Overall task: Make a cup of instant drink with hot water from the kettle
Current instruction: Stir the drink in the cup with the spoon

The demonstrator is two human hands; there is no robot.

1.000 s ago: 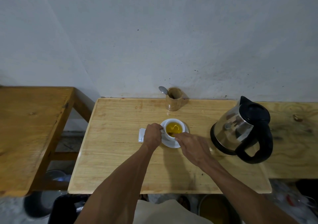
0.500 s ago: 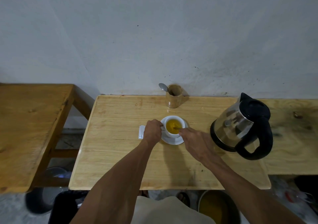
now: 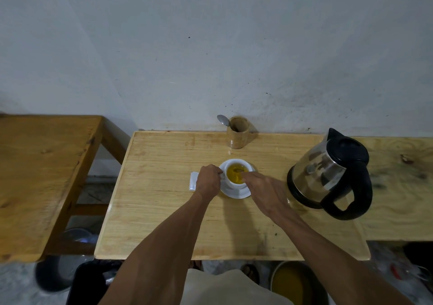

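A white cup (image 3: 236,182) of yellow-orange drink sits on a white saucer (image 3: 234,192) in the middle of the wooden table (image 3: 164,211). My left hand (image 3: 209,181) is closed on the cup's handle at its left side. My right hand (image 3: 262,192) reaches over the cup's right rim and holds a spoon (image 3: 239,170) whose bowl is in the drink. A steel kettle (image 3: 328,175) with a black lid and handle stands to the right.
A wooden holder (image 3: 237,132) with a second spoon (image 3: 223,120) stands at the back by the wall. A white sachet (image 3: 193,180) lies left of my left hand. Another wooden table (image 3: 42,175) is at the left. Bins and a bowl sit on the floor.
The spoon has moved around inside the cup, from the near rim to the far side. My left hand has stayed on the handle. The view has tilted slightly.
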